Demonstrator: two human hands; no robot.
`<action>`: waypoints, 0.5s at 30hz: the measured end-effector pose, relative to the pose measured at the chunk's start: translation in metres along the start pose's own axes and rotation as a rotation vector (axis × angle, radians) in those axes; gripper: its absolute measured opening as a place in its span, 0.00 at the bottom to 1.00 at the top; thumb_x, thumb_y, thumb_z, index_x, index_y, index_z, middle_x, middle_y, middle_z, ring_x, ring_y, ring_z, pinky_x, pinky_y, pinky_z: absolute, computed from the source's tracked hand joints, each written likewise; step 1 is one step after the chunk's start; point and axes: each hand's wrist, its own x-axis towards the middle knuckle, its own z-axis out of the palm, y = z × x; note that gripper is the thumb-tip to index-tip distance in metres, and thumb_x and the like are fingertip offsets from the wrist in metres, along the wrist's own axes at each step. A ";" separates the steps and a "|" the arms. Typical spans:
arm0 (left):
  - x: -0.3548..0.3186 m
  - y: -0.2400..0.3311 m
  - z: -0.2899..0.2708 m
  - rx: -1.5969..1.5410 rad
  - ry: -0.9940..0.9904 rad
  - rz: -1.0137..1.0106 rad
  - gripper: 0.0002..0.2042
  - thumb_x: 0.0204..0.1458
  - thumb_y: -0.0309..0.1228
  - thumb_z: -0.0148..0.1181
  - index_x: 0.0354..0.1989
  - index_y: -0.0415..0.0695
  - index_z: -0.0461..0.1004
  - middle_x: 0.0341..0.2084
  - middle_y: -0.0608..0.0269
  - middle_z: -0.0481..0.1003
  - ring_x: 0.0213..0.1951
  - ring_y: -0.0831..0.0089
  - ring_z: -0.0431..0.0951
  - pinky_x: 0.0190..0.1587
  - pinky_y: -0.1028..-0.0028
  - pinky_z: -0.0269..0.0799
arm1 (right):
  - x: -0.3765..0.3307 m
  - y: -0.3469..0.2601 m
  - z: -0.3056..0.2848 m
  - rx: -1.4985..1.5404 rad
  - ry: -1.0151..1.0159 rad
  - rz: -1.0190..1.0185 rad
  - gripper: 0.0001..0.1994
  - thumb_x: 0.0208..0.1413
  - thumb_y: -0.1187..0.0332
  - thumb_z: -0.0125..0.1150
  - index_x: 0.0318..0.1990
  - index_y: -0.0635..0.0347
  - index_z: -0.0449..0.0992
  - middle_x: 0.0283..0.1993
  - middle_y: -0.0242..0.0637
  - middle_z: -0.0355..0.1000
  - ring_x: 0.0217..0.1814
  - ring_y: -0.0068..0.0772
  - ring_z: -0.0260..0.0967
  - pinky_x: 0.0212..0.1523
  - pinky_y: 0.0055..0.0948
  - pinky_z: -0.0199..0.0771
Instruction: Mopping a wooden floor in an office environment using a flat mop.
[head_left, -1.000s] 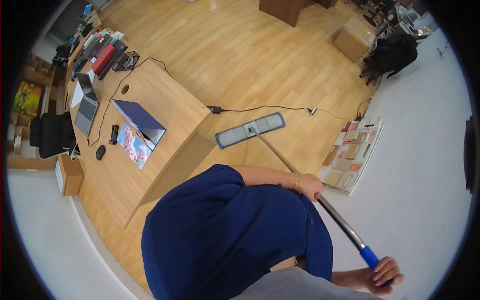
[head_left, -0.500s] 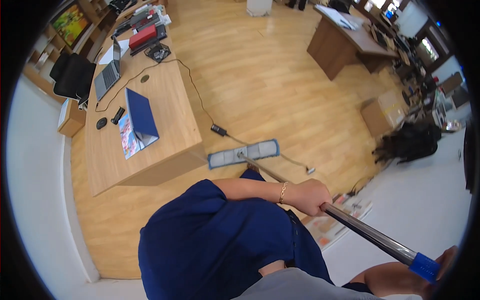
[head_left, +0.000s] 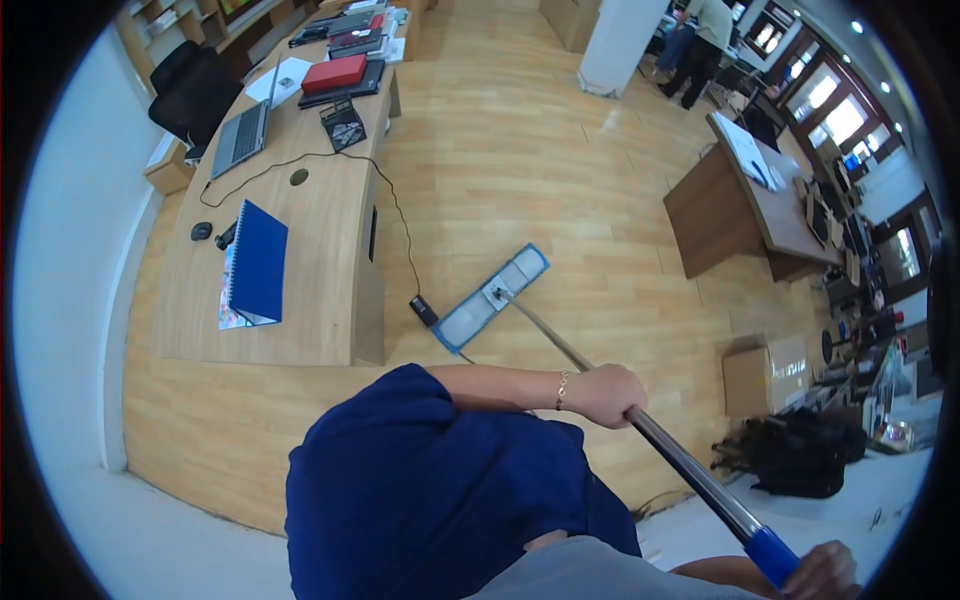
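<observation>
A flat dust mop (head_left: 468,318) with a grey-white, blue-edged head rests slantwise on the wooden floor, just right of the near desk. Its metal pole runs down to the right in front of me. My left hand (head_left: 605,395), with a gold chain bracelet at the wrist, is closed around the middle of the pole. At the pole's end is a blue grip (head_left: 770,556), and my right hand (head_left: 826,572) is wrapped around its end. The mop head's lower-left end lies beside a black power adapter (head_left: 424,311) on the floor, whose cable passes under or behind it.
On the left stands a desk (head_left: 320,230) with a laptop (head_left: 240,140), a blue desk calendar (head_left: 262,262) and red and black folders. To the right are another desk (head_left: 720,215), a cardboard box (head_left: 765,375) and a black bundle (head_left: 795,450). A person (head_left: 705,45) stands far off.
The mop head has swivelled from nearly level to a steep slant, its right end now farther from me. My right hand and the grip have shifted left and down. The view has turned.
</observation>
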 end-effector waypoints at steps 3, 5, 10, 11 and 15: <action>0.031 -0.057 0.000 0.005 0.062 -0.102 0.07 0.32 0.32 0.61 0.14 0.46 0.70 0.14 0.56 0.70 0.23 0.53 0.72 0.24 0.59 0.65 | 0.003 0.074 -0.045 0.059 -0.082 -0.118 0.12 0.60 0.62 0.47 0.47 0.55 0.70 0.21 0.33 0.66 0.23 0.29 0.64 0.26 0.31 0.71; 0.055 -0.085 -0.012 0.030 0.041 -0.187 0.08 0.33 0.33 0.62 0.14 0.46 0.69 0.14 0.56 0.70 0.23 0.53 0.72 0.24 0.59 0.65 | 0.006 0.120 -0.080 0.068 -0.041 -0.119 0.10 0.56 0.62 0.53 0.42 0.56 0.71 0.19 0.29 0.68 0.19 0.24 0.65 0.25 0.26 0.71; 0.110 -0.180 -0.018 0.135 0.110 -0.380 0.12 0.39 0.36 0.64 0.16 0.43 0.70 0.14 0.56 0.70 0.21 0.54 0.71 0.23 0.59 0.63 | 0.030 0.242 -0.173 0.307 0.042 -0.046 0.06 0.47 0.71 0.57 0.29 0.64 0.74 0.16 0.38 0.69 0.17 0.31 0.69 0.25 0.34 0.75; 0.120 -0.192 -0.023 0.123 0.125 -0.424 0.13 0.40 0.37 0.64 0.16 0.43 0.70 0.14 0.55 0.70 0.21 0.54 0.71 0.23 0.59 0.63 | 0.039 0.262 -0.188 0.332 0.011 -0.019 0.06 0.47 0.71 0.57 0.30 0.66 0.75 0.17 0.39 0.69 0.18 0.32 0.70 0.25 0.34 0.75; 0.157 -0.223 -0.058 0.198 0.030 -0.618 0.13 0.40 0.39 0.66 0.27 0.44 0.75 0.23 0.55 0.74 0.31 0.56 0.74 0.34 0.62 0.68 | 0.072 0.347 -0.233 0.416 -0.135 0.119 0.08 0.48 0.73 0.56 0.32 0.70 0.77 0.19 0.42 0.71 0.18 0.31 0.68 0.25 0.30 0.71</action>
